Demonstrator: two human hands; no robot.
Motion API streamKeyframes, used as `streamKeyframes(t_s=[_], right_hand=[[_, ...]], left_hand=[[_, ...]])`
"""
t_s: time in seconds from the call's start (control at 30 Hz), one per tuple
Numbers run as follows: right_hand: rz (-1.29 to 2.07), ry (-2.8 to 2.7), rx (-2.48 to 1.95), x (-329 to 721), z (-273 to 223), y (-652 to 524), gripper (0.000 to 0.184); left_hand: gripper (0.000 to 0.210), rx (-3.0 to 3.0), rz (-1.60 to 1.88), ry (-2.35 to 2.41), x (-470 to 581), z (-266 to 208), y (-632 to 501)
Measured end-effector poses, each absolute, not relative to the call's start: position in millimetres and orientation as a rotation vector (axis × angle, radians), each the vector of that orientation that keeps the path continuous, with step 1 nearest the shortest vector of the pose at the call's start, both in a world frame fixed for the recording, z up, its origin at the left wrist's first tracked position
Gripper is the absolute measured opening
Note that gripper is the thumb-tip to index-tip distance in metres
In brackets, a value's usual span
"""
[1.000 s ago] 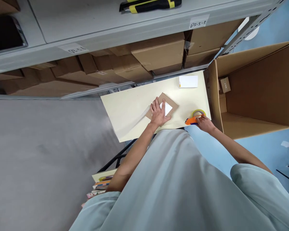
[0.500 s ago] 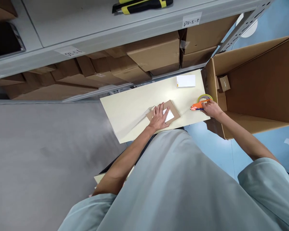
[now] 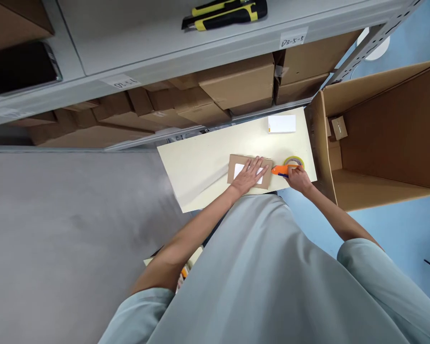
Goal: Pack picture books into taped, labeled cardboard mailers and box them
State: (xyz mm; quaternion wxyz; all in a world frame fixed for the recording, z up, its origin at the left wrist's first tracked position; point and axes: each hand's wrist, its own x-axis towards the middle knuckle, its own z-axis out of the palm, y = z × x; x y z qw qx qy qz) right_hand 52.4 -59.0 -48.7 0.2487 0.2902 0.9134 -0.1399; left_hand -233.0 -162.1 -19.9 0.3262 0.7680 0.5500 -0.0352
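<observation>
Flat on a small brown cardboard box (image 3: 232,167) lies my left hand (image 3: 248,177), fingers spread across its white label (image 3: 238,168). The box rests on a cream board (image 3: 193,167) in front of me. At the box's right end, my right hand (image 3: 298,178) is closed around an orange tape dispenser (image 3: 280,169) with a yellow-rimmed roll of tape (image 3: 293,160) in it. The dispenser's tip is close to the box edge; I cannot tell whether it touches. A white box (image 3: 282,123) lies farther back on the board.
A large open carton (image 3: 390,138) stands right of the board, with a few small boxes (image 3: 339,127) inside. Ahead is a grey shelf (image 3: 129,43) carrying box cutters (image 3: 229,14) and a dark phone-like slab (image 3: 19,69). Cardboard boxes (image 3: 240,83) fill the level below.
My right hand has brought the tape dispenser leftward to the box's right end. The box has turned straighter and shifted right under my left hand. The view has shifted slightly.
</observation>
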Motion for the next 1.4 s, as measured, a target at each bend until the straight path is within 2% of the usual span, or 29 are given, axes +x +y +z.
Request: streamKeyframes(t_s=[0.13,0.23,0.33,0.4,0.53,0.77,1.0,1.23,1.4], right_hand=[[-0.416,2.382,0.987,69.8,-49.2,-88.1,0.047],[-0.436,2.35,1.056,68.2,-51.4,-94.7,0.046],[-0.446,2.352,1.071,57.4,-53.5,-91.6,0.043],[-0.453,2.36,1.066,46.6,-54.2,-89.0,0.04],[-0.495,2.425,0.969,18.3,-54.5,-92.5,0.036],[-0.539,2.472,0.759,-18.3,-55.1,-108.5,0.036],[-0.563,2.484,0.558,19.6,-47.0,-115.1,0.039],[-0.433,2.377,0.733,93.5,-30.7,-61.5,0.042],[-0.423,2.379,0.809,61.1,-25.1,-25.4,0.05]], left_hand=[[0.088,1.982,-0.019,1.407,-213.3,-18.2,-145.3],[0.102,1.826,0.034,1.537,-206.8,-13.3,-137.9],[0.118,1.321,0.144,2.109,-204.8,-10.0,-139.3],[0.111,0.891,0.222,2.387,-205.0,-10.9,-139.9],[0.099,0.565,0.265,2.435,-207.8,-15.6,-125.0],[0.093,0.669,0.187,2.63,-212.6,-17.4,-98.8],[0.084,0.967,0.123,2.582,-216.6,-28.7,-115.7],[0.081,1.159,0.098,2.478,-215.3,-28.6,-124.0],[0.08,1.21,0.071,2.422,-213.8,-21.5,-132.3]])
